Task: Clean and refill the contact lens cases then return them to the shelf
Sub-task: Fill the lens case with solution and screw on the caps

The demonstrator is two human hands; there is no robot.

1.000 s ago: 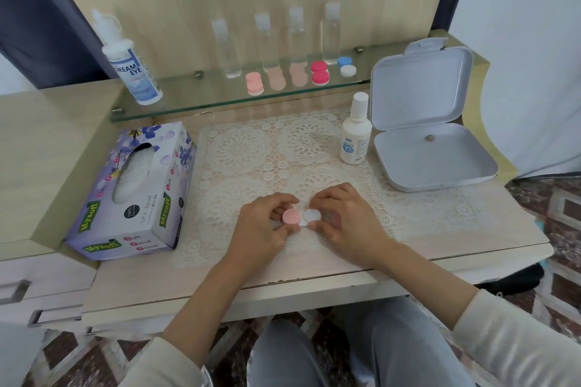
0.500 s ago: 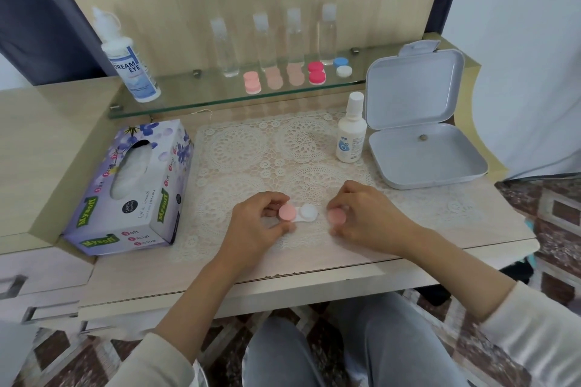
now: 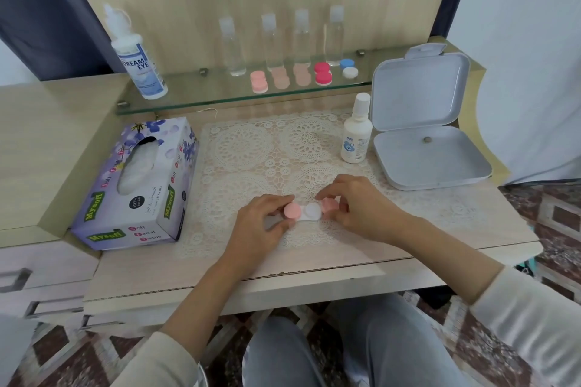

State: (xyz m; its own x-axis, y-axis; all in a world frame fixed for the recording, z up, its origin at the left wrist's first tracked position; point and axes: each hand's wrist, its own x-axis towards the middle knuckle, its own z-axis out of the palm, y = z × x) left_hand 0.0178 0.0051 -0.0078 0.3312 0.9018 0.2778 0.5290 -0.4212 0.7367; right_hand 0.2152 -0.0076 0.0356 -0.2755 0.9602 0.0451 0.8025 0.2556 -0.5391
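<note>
A white contact lens case (image 3: 309, 213) lies on the lace mat (image 3: 276, 154). Its left well carries a pink cap (image 3: 292, 210); its right well stands uncovered. My left hand (image 3: 262, 223) holds the case at its capped end with thumb and fingers. My right hand (image 3: 361, 207) pinches the other pink cap (image 3: 330, 204) just right of the uncovered well. Several more lens cases (image 3: 322, 73) sit on the glass shelf (image 3: 195, 94). A small white solution bottle (image 3: 355, 132) stands on the mat at the right.
A large Dream Eye bottle (image 3: 135, 56) and several clear bottles (image 3: 272, 41) stand on the shelf. A tissue box (image 3: 138, 185) lies at the left. An open grey box (image 3: 424, 122) sits at the right. The desk's front edge (image 3: 283, 273) runs below my hands.
My right hand took the pink cap off the right well, carried it to the right, and now holds it closer to the case again. My left hand stays on the case.
</note>
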